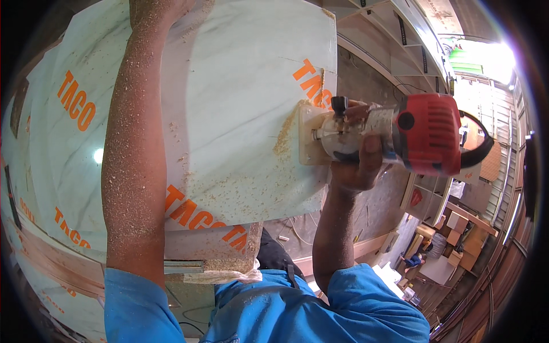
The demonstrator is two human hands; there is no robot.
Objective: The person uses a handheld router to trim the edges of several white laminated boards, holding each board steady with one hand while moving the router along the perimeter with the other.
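Note:
My right hand (363, 157) grips a red and silver handheld router (429, 134) with a black knob and a black cord. Its pale base (311, 148) rests at the right edge of a white marble-patterned sheet (246, 143) with orange print, and pale shavings lie along the sheet there. My left arm, dusted with shavings, reaches up over the sheets, and my left hand (157, 11) is at the top edge of the picture, its fingers out of sight.
Layered sheets (46, 160) extend left. A cloth (240, 275) lies at the bench's near edge. Shelved cabinet frames (400, 40) stand at the upper right. Cardboard boxes (472, 254) and a small seated figure, apparently another person (413, 262), are at the lower right, beyond a concrete floor (383, 211).

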